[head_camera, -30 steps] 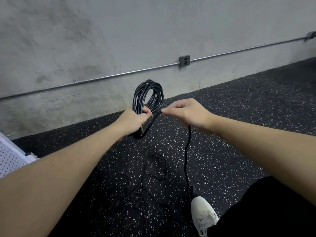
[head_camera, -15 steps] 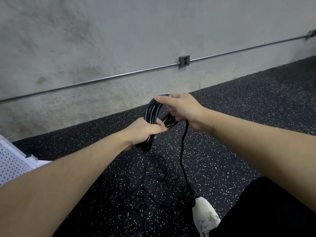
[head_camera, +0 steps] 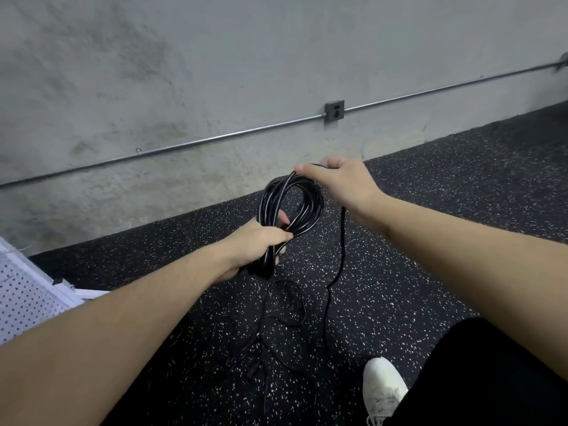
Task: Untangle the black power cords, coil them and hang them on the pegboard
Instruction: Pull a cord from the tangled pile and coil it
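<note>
A coil of black power cord (head_camera: 276,198) stands upright in front of me, several loops thick. My left hand (head_camera: 256,241) grips the bottom of the coil, fingers curled round the bundle. My right hand (head_camera: 341,182) pinches the cord at the coil's top right. From under that hand the free length of cord (head_camera: 341,250) hangs down to the floor. A thinner black cord (head_camera: 285,309) lies in loose tangled loops on the floor below the coil. The white pegboard (head_camera: 21,299) shows at the left edge, only partly in view.
The floor is black rubber with white specks (head_camera: 430,241). A grey concrete wall carries a metal conduit (head_camera: 215,139) and an outlet box (head_camera: 334,111). My white shoe (head_camera: 382,388) and a black trouser leg (head_camera: 491,379) sit at the lower right, close to the trailing cord.
My right hand has carried the cord up and over to the top right of the coil, laying on another loop. The left hand kept its grip and the coil tilted more upright.
</note>
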